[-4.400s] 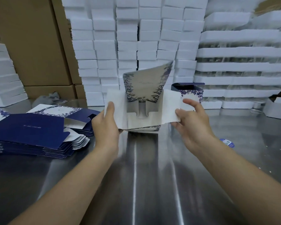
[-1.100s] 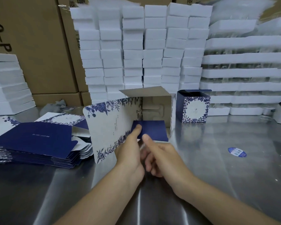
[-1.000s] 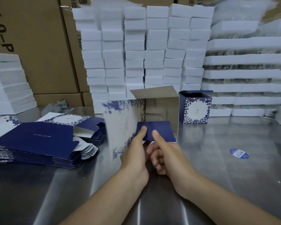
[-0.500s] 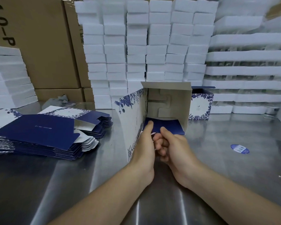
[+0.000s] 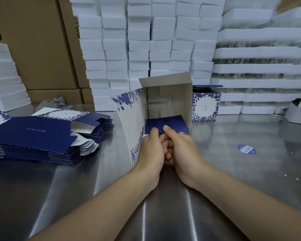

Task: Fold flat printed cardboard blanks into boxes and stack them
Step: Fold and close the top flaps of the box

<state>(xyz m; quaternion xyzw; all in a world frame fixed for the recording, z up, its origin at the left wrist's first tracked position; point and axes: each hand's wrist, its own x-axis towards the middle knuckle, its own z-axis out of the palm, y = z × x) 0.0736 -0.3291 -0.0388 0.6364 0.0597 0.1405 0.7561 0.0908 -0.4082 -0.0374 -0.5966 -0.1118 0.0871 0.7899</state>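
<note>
The floral panel (image 5: 130, 117) swung in since a second ago. Left hand (image 5: 150, 151) and right hand (image 5: 183, 151) both pinch the navy flap (image 5: 167, 125), with the box (image 5: 172, 84) on the table (image 5: 233, 171) just beyond the fingertips. Inside it, only interlocked tabs (image 5: 161, 103).

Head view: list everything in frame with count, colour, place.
open box: one, white with blue floral print, on its side mid-table, mouth toward the camera
navy flap: one, at the open box's lower edge
finished box: one, blue-and-white floral, upright, behind and right of the open box
flat blanks: one pile, uncountable, navy and white, table left
foam blocks: many, white, stacked at the back
cartons: brown, back left
sticker: one, blue oval, table right
table: one, steel
left hand: pinches the navy flap
right hand: pinches the navy flap
</note>
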